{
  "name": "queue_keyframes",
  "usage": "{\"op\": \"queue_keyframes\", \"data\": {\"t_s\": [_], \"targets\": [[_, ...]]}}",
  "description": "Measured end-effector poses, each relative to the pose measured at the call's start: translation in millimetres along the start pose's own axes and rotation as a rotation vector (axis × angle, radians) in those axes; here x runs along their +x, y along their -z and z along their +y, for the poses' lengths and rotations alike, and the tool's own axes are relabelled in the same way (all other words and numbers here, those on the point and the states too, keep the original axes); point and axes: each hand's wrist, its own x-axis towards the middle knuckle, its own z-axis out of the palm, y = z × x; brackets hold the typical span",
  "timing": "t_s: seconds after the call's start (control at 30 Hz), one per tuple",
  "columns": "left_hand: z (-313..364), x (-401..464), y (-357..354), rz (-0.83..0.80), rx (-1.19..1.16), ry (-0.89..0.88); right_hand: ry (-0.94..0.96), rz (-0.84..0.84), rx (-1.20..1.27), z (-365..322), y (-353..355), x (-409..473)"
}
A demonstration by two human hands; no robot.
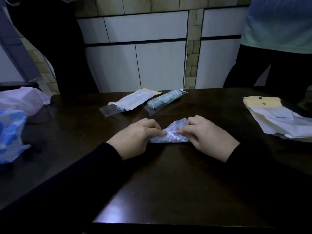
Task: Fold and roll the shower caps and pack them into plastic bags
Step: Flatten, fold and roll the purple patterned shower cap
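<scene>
A white shower cap with a blue pattern [175, 132] lies folded into a small flat wedge on the dark table [168, 183]. My left hand [136, 137] pinches its left part and my right hand [207, 135] pinches its right part, thumbs nearly meeting over the middle. Behind them lie two plastic bags: one holds a rolled white cap [131, 102], the other a rolled green cap [164, 100].
A stack of flat bags with yellow header cards [276, 115] lies at the right edge. Loose caps, one white [22, 100] and one with blue spots [10, 134], sit at the left. Two people stand behind the table, left [55, 48] and right [276, 48].
</scene>
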Motion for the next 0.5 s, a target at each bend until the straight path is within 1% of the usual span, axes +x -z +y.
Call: {"op": "queue_keyframes", "data": {"t_s": [0.1,0.17,0.3,0.4,0.5], "targets": [[-1,-3,-2,-0.023,-0.072,0.026,-0.023,-0.081,0.041,5,1,0],[0,-5,-2,-0.019,-0.094,0.044,-0.029,-0.096,0.061,8,3,-4],[0,-6,-7,0.088,-0.086,0.070,-0.018,-0.066,-0.142,12,9,-7],[2,-5,-6,0.137,-0.077,0.061,-0.070,-0.084,-0.176,16,13,-7],[4,-5,-4,0.122,-0.060,0.048,-0.047,-0.064,-0.170,15,13,-9]]}}
